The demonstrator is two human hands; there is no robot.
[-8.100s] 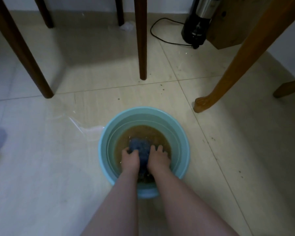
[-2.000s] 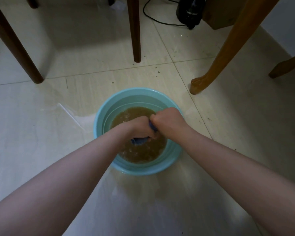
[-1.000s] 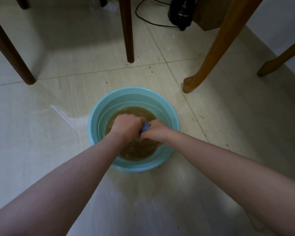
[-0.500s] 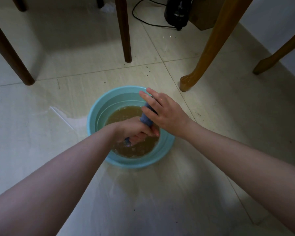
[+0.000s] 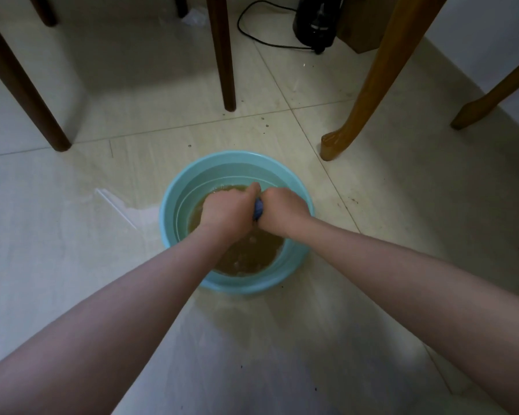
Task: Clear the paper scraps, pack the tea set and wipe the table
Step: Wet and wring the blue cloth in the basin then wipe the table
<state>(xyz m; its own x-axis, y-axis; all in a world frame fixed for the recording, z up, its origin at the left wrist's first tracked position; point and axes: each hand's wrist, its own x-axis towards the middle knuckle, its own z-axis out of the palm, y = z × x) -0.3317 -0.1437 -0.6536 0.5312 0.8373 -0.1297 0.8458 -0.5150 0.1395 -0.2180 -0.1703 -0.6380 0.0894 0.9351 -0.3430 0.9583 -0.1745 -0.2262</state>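
Basin (image 5: 169, 211): pale turquoise, plain. Water (image 5: 246, 256) in it: murky yellow-brown. Cloth (image 5: 258, 208) in my grip: blue, only a sliver showing. Floor tiles (image 5: 72, 265): cream, thin dark grout lines, scattered dark specks. Straight legs (image 5: 225, 55): dark brown. Curved leg (image 5: 372, 70) on right: lighter orange-brown wood. Appliance (image 5: 315, 25) and cord (image 5: 282, 47) at back: black. Wall (image 5: 477, 31): white.

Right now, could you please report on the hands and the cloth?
Left hand and right hand both grip blue cloth over basin. Basin holds brown water. Puddle left of basin.
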